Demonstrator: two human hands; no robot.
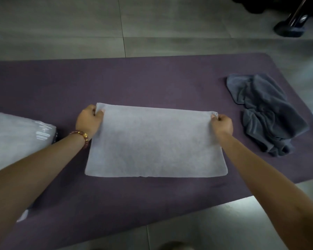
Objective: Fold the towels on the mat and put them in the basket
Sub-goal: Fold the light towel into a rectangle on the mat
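A pale lilac towel [155, 143] lies flat as a rectangle in the middle of the purple mat [152, 82]. My left hand [89, 119] pinches its far left corner. My right hand [222, 123] pinches its far right corner. To the right on the mat lies a dark grey towel [266, 112], crumpled in a heap. At the left edge of the view sits a pale item [16, 136] with white markings, partly hidden by my left forearm; I cannot tell whether it is the basket or a folded towel.
The mat lies on a grey tiled floor [152, 24]. A black wheeled foot with a metal leg [291, 26] stands at the far right, off the mat. Bare mat shows beyond and in front of the pale towel.
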